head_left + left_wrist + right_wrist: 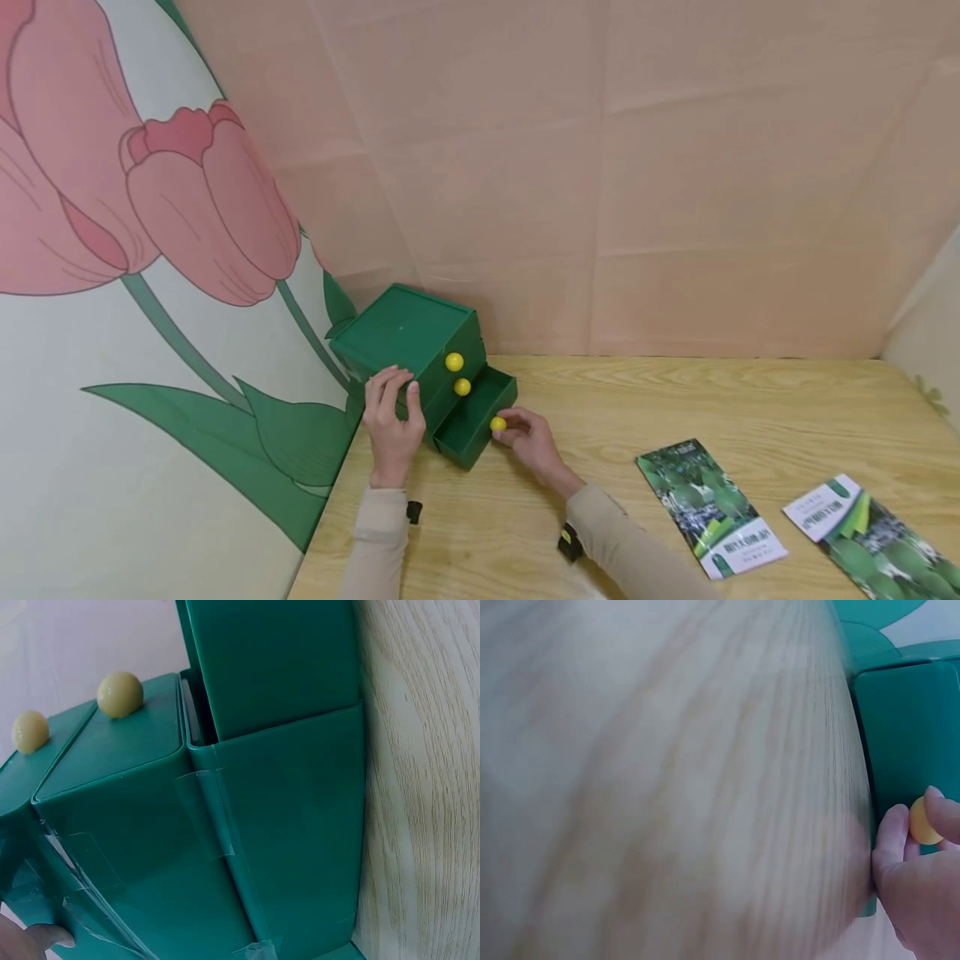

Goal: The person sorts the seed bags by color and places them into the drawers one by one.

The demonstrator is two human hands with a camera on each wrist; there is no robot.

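A green chest of drawers [401,333] stands on the table by the wall, with round yellow knobs on its drawer fronts. Its bottom drawer [480,417] is pulled out, and the part of its inside that shows holds nothing. My right hand [534,442] pinches that drawer's yellow knob [498,424] between thumb and fingers. Against the chest's near side and top edge rests my left hand [395,421], its thumb [49,935] lying on the side panel. The upper knob [453,362] and middle knob [462,387] sit on closed drawers.
Two leaflets with green pictures lie on the wooden table [600,417] at the right, a nearer one [708,508] and one at the edge [873,533]. A wall with painted tulips [172,192] rises at the left. Pinkish cloth [600,167] hangs behind.
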